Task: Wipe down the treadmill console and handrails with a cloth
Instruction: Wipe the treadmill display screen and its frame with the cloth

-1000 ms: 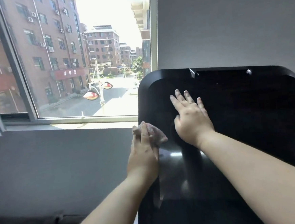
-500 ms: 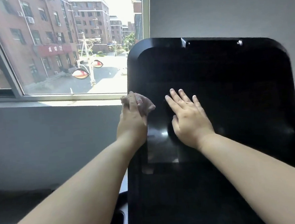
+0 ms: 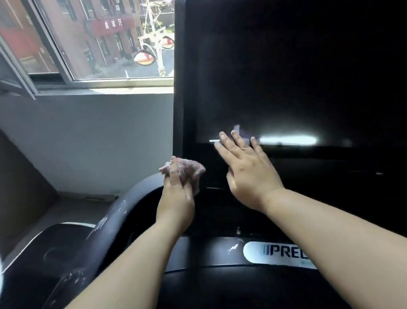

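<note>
The treadmill console [image 3: 300, 73] is a tall black glossy panel filling the right of the view. My left hand [image 3: 176, 195] grips a crumpled pinkish cloth [image 3: 191, 170] against the console's lower left edge. My right hand [image 3: 245, 173] lies flat with straight fingers on the console's lower part, fingertips at the bottom edge of the dark screen. A curved black handrail [image 3: 119, 212] with whitish smears runs down to the left below my left hand.
A window [image 3: 105, 37] with a grey sill sits to the left behind the console, above a grey wall [image 3: 87, 139]. A silver brand label [image 3: 273, 251] marks the console's lower ledge. A black side tray [image 3: 54, 254] lies at lower left.
Both hands have slid down the console from its upper middle to its lower part, the left one still with the cloth. The view has tilted down, so the handrail and brand label show.
</note>
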Motion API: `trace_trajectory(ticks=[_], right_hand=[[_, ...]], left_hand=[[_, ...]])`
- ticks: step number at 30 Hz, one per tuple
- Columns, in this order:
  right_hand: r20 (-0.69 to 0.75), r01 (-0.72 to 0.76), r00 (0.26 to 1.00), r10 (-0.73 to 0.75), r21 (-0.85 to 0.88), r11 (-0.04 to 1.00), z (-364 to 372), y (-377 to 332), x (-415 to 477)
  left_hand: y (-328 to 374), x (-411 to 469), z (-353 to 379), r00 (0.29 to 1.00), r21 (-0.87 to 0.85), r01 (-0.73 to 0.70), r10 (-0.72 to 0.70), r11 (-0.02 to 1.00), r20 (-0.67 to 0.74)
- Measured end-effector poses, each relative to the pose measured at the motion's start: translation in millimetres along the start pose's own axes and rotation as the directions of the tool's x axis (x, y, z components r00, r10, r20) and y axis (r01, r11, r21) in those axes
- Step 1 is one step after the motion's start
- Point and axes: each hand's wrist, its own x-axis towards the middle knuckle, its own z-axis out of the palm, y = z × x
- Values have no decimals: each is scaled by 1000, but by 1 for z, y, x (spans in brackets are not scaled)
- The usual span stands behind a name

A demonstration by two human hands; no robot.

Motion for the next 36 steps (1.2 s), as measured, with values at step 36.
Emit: trace_trajectory(ticks=[36], right_hand=[[416,-282,881,225,79,956,67,-119,-49]], left_hand=[[-80,-8,-43,883,-346,376,-220,859,414]])
